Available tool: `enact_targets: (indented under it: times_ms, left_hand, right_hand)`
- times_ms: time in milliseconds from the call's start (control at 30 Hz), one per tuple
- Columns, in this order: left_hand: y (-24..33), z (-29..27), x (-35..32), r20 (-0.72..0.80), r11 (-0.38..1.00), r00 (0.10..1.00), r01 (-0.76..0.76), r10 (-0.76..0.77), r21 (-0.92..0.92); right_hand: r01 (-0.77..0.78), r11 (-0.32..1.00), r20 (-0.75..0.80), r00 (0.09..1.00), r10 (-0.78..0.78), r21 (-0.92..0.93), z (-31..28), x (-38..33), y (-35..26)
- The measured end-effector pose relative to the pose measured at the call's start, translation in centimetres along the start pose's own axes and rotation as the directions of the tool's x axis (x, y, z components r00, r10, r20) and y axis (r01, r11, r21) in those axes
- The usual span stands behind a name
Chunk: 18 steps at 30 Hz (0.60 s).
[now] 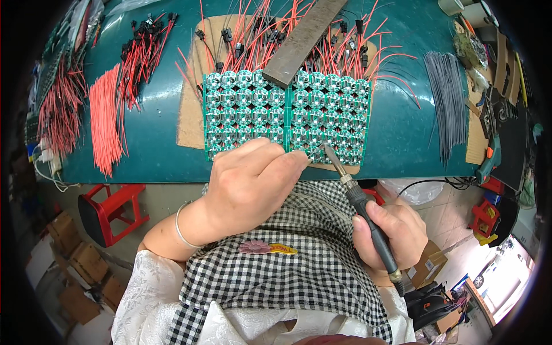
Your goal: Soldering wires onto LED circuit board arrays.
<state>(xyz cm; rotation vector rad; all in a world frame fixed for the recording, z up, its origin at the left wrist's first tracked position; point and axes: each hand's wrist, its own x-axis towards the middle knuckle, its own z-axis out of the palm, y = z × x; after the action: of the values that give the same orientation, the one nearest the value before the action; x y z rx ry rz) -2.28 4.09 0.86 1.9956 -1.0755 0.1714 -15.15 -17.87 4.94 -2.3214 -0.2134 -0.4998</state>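
My right hand is wrapped round the dark handle of a soldering iron. Its metal tip reaches up-left to the lower rows of a green circuit board panel, right of the middle seam. Just left of the tip, my left hand pinches something thin whose end points at the same spot; its kind is too small to tell. That hand covers part of the panel's lower edge. Many small round boards fill the panel in rows. Red and black wires with black connectors spread out beyond its far edge.
A flat metal bar lies slantwise across the wires and the panel's top. Beneath is a brown board on the green table. Red wires lie left, dark wires right. Red stools stand below the table.
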Motion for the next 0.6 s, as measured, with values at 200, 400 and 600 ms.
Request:
enact_targets:
  times_ms: [200, 400, 600]
  left_hand:
    - [-0.1, 0.7, 0.0, -0.014, 1.000, 1.000, 0.017, -0.017, -0.007]
    - [0.1, 0.4, 0.4, -0.009, 1.000, 1.000, 0.027, -0.027, 0.002]
    - [1.0, -1.4, 1.2, -0.044, 0.996, 0.997, 0.065, -0.068, -0.061]
  right_hand:
    - [0.065, 0.995, 0.053, 0.997, -0.061, -0.070, 0.3, 0.5, -0.9]
    - [0.026, 0.998, 0.059, 0.998, -0.023, -0.057, -0.1, 1.1, -1.2]
    - [0.041, 0.997, -0.112, 0.993, -0.033, 0.067, -1.1, 0.3, 0.5]
